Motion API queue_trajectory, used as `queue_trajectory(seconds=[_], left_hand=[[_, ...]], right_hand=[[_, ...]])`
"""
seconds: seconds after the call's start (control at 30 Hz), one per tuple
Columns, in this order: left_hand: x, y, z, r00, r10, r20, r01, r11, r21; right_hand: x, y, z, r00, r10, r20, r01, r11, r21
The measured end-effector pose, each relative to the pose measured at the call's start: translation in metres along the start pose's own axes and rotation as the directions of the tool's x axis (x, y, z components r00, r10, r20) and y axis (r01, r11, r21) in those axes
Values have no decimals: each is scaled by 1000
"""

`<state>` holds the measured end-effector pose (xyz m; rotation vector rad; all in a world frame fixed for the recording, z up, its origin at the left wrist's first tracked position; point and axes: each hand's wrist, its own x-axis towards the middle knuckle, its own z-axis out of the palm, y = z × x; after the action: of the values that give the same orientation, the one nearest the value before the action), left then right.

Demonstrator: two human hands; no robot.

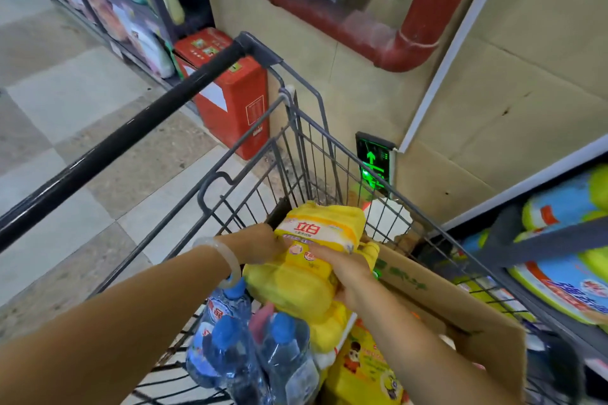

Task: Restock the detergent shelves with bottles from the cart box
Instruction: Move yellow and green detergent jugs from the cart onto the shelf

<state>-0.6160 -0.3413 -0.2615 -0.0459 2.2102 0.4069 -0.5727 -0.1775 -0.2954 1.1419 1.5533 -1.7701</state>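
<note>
A yellow detergent pack [316, 233] with red lettering sits at the top of the load in a wire shopping cart [250, 154]. My left hand [260, 243], with a pale bangle on its wrist, grips the pack's left side. My right hand [342, 270] lies across the pack's front with fingers curled on it. More yellow packs [292, 293] lie underneath. An open cardboard box [454, 306] stands in the cart's right half. Clear bottles with blue caps [250, 348] stand at the cart's near left.
The cart's black handle bar [131, 128] crosses the left. A red metal box [230, 92] stands on the floor against a beige wall with a red pipe [408, 43]. Shelves [552, 260] with blue and green packs run on the right. More shelving stands far left.
</note>
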Motion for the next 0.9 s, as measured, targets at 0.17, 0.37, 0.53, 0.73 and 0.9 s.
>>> queue_trajectory(seconds=[0.17,0.37,0.53,0.73,0.9], left_hand=[[11,10,6,987,66,150,-6,930,-369],[18,33,14,899,251,358,97,684,-723],[-7,72,0,864,391,318,-73,721,-689],[-67,153,9,875,471,113,-307,719,-623],[-132,235,55,813,581,-33,-488,650,-582]], right_hand=[[-13,4,-50,987,-71,142,63,996,58],[-26,8,-90,968,-176,177,158,981,108],[-54,-3,-128,940,-275,200,253,959,127],[-107,-14,-204,866,-474,159,450,878,161],[-170,4,-296,813,-580,44,570,810,137]])
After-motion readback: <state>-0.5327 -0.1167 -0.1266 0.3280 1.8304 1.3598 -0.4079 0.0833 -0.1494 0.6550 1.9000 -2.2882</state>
